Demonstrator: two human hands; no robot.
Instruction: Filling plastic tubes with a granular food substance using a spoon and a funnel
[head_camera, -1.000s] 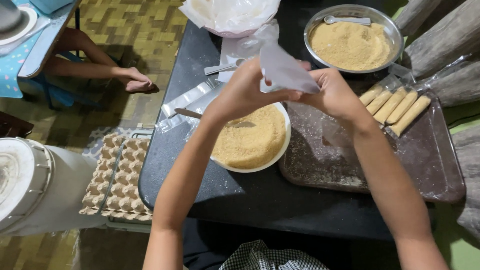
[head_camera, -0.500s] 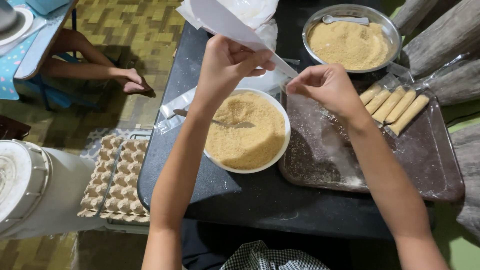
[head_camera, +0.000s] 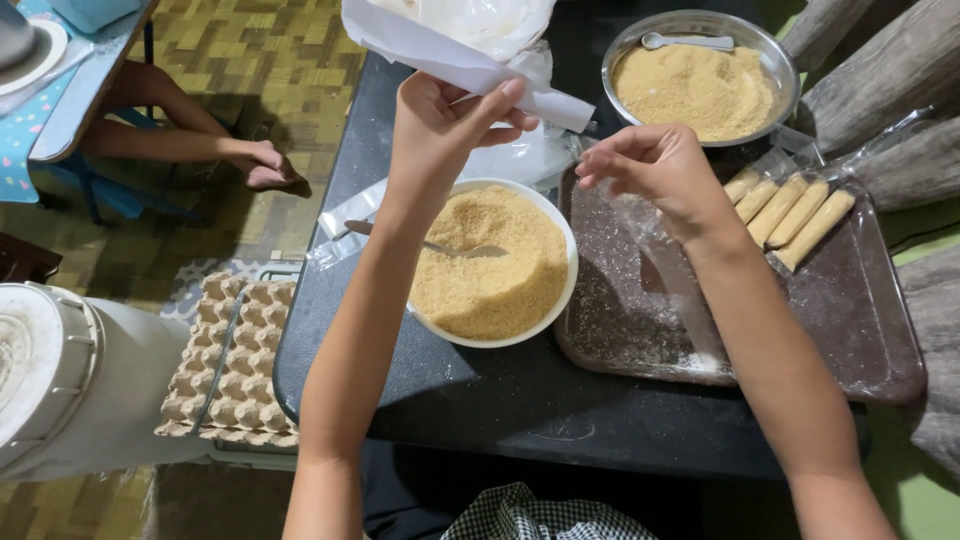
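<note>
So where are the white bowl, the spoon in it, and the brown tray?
white bowl (head_camera: 566, 250): head view, right rim.
spoon (head_camera: 485, 251): head view, its bowl end on the crumbs.
brown tray (head_camera: 850, 330): head view, bare floor.

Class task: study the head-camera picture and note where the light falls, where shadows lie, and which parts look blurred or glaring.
Head view: light is soft and even. The left hand and forearm cast a shadow onto the black table below the white bowl. Mild glare shows on the metal bowl rim and the clear plastic wrap. The white paper looks slightly blurred. The right hand is sharp.
</note>
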